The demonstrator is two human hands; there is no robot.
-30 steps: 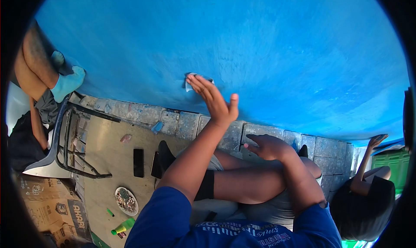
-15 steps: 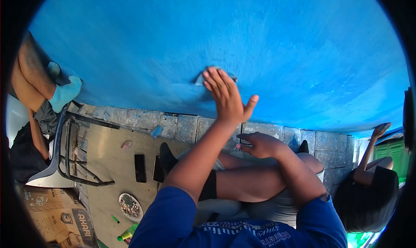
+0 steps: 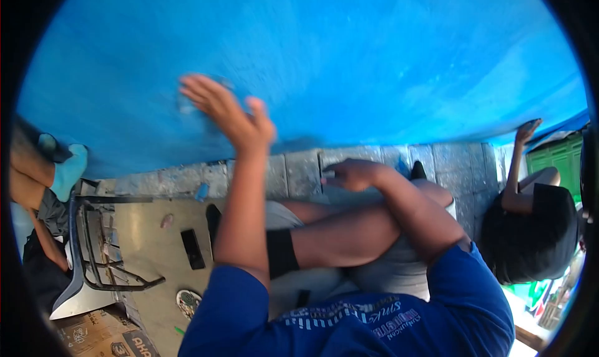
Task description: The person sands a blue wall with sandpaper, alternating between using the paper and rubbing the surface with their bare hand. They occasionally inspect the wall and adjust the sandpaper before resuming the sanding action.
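Note:
My left hand [image 3: 224, 112] lies flat against a broad blue surface [image 3: 349, 51], with its thumb held apart from the fingers. Under the fingers is a grey sheet, seemingly a piece of sandpaper [image 3: 187, 106]; motion blurs it and the hand hides most of it. Pale scuff streaks mark the blue around there. My right hand [image 3: 353, 173] hovers over my crossed legs, near the foot of the blue surface. Its fingers are loosely stretched and apart, and I see nothing held in them.
Paving blocks [image 3: 304, 173] run along the base. On the floor at left are a black phone [image 3: 193, 249], a plate [image 3: 187, 303], a metal-framed chair [image 3: 80, 251] and a cardboard box [image 3: 103, 335]. One person's sock [image 3: 70, 172] shows at left; another person [image 3: 530, 232] sits at right.
My left hand has swept leftward across the blue surface, carrying the grey sheet under it. My right hand has shifted slightly left and up in view. The camera view has also turned a little.

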